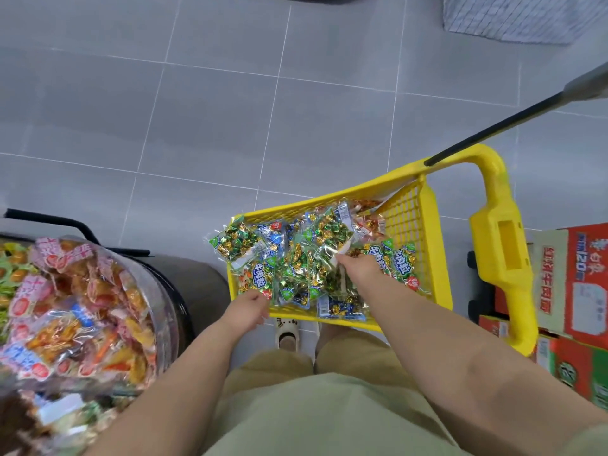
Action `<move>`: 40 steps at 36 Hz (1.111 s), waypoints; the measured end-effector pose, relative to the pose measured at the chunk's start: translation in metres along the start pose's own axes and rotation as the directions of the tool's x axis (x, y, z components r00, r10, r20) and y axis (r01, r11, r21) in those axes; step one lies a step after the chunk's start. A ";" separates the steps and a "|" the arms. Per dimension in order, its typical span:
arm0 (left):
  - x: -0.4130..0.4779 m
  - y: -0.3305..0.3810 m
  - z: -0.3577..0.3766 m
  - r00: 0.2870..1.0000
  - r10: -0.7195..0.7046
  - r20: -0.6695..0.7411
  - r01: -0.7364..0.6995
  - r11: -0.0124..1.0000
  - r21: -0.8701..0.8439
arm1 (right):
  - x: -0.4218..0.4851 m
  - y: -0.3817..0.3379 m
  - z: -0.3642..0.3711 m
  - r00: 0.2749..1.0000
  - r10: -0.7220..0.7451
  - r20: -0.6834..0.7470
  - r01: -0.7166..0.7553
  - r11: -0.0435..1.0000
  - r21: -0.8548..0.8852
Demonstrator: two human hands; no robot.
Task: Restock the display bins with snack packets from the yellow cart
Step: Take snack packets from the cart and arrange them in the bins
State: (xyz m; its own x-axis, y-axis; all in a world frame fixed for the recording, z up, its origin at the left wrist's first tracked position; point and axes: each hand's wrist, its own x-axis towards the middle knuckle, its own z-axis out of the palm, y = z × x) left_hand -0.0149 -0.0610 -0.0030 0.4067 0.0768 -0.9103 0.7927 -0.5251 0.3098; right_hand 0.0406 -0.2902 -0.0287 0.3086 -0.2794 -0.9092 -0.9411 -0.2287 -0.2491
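Khaki shorts (329, 406) fill the bottom of the view, and both bare forearms reach out over them to the cart (424, 232). The packets (296, 268) lie heaped in its basket. Green and gold ones sit on top along the near and left sides, blue ones lie under them, and a few orange ones are at the far right corner.

The right hand (358, 263) is sunk in the middle of the heap, its fingers curled round a green packet's clear edge as far as shows. The left hand (250, 306) sits at the near left corner with fingers curled down. Whether it holds the rim or a packet I cannot tell.

The packets are slick, crinkly film pillows, puffy with small foil-wrapped sweets. A grab by one edge may well drag neighbours along or let the packet slide free. One green packet already hangs out over the far left corner (the likeliest to drop to the floor (230, 110)). A tug at the near corner could also shift the light basket.

The cart is glossy moulded yellow plastic with lattice walls and a thick, rounded handle (500, 258) on its right. Well left of it, the bin (169, 311) has a clear curved wall and is already mounded with orange and pink packets, so more laid on top could slip off. Printed cardboard boxes (572, 291) are stacked beside the handle. The floor is matt grey tile.
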 end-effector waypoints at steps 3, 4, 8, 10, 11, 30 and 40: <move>-0.001 0.009 0.000 1.000 0.008 -0.016 -0.008 1.000 -0.006 | 0.001 -0.007 0.004 0.998 0.052 0.043 -0.055 0.994 0.093; -0.001 0.011 0.001 1.000 0.008 -0.021 -0.008 1.000 -0.016 | 0.002 -0.009 0.005 0.996 0.069 0.060 -0.077 0.987 0.143; -0.004 0.017 0.002 1.000 0.006 -0.024 -0.007 0.999 -0.039 | 0.010 -0.013 0.006 0.994 0.088 0.057 -0.098 0.977 0.189; -0.004 0.020 0.003 1.000 -0.009 -0.023 0.008 0.998 -0.061 | 0.012 -0.015 0.006 0.998 0.049 0.037 -0.055 0.980 0.191; -0.005 0.021 0.003 1.000 -0.017 -0.021 0.015 0.997 -0.074 | 0.012 -0.017 0.005 0.999 0.041 0.026 -0.045 0.979 0.197; -0.013 0.046 -0.006 0.981 0.163 0.105 -0.040 0.702 -0.711 | -0.050 0.001 0.007 0.825 -0.323 0.464 0.389 0.920 -0.051; 0.016 0.040 -0.001 0.996 0.083 0.037 -0.024 0.638 -0.770 | 0.005 0.020 -0.052 0.900 -0.373 -0.226 0.223 0.839 -0.496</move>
State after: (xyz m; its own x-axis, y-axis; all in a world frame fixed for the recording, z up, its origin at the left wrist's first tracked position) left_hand 0.0235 -0.0803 -0.0049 0.4535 0.0017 -0.8912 0.8455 0.3155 0.4308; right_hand 0.0310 -0.3446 -0.0213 0.6597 -0.3767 -0.6503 -0.6523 -0.7168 -0.2465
